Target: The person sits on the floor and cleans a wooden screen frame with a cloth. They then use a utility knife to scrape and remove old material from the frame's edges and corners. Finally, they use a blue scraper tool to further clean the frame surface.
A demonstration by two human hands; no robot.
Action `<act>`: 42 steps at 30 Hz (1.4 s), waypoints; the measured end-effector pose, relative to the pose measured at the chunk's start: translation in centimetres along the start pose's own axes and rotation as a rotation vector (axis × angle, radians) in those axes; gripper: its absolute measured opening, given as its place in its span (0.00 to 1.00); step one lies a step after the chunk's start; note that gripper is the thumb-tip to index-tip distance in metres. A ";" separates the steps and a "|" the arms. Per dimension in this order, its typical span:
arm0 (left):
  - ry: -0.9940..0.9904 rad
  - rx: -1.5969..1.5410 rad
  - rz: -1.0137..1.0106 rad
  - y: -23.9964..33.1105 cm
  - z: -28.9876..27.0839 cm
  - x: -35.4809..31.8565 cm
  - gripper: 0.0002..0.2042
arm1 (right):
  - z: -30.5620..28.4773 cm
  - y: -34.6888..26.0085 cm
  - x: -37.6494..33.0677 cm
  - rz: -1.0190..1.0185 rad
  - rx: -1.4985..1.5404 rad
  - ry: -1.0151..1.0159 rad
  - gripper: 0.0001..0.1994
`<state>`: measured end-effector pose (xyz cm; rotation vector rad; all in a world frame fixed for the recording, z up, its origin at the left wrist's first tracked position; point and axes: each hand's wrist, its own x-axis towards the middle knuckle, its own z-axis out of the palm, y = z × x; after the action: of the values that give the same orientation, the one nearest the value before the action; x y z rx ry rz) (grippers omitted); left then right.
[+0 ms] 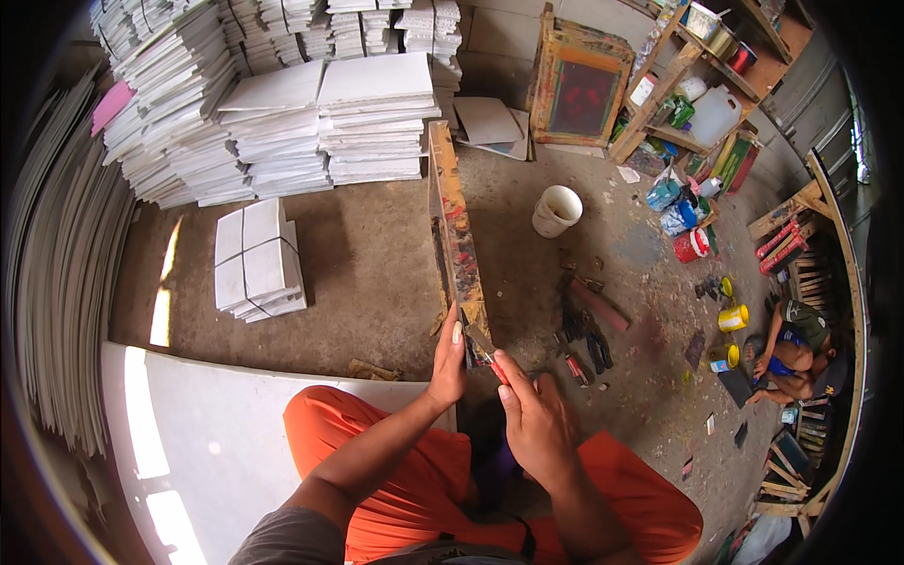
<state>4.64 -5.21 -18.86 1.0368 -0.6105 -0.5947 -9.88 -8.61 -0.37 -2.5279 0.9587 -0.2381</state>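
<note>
A paint-stained wooden frame [458,221] stands on edge in front of me, seen almost side-on. My left hand [448,362] is closed around its near lower end, thumb on the side facing me. My right hand [539,424] grips a red-handled tool [499,370]. The tool's narrow metal blade points at the frame's near corner and seems to touch it; whether it is a screwdriver or a scraper I cannot tell. Dark pliers [597,350] lie on the floor to the right of the frame, beside another red-handled tool [575,369].
A white bucket [557,210] stands beyond the frame. Tied white sheets [256,256] lie at left, with tall stacks [377,118] behind. A white board [273,414] is by my left knee. Paint cans [690,245] line the right, where a person [796,348] crouches. Another printing screen [581,85] leans at the back.
</note>
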 end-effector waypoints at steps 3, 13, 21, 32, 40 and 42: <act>-0.007 -0.025 0.010 0.1 0.2 0.3 0.33 | -0.4 -0.7 -0.1 0.031 -0.058 0.001 0.21; -0.030 -0.082 0.010 0.1 0.2 0.4 0.33 | -0.3 -1.1 0.1 0.036 -0.079 -0.002 0.21; -0.062 -0.023 0.021 -0.5 -0.3 0.3 0.33 | -0.6 -1.4 0.3 0.051 -0.062 -0.009 0.19; -0.032 -0.036 0.026 -0.5 0.3 0.0 0.33 | -0.5 -1.9 1.2 0.068 -0.181 0.017 0.19; -0.043 -0.079 -0.001 -0.7 0.1 -0.1 0.34 | -0.6 -1.8 0.7 0.091 -0.090 0.003 0.19; -0.044 -0.034 0.015 -0.6 0.2 0.0 0.34 | -0.2 -1.6 0.3 0.066 -0.086 -0.012 0.21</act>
<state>4.37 -5.60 -19.36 0.9883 -0.6440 -0.6137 -8.77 -7.77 0.55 -2.5670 1.0669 -0.1654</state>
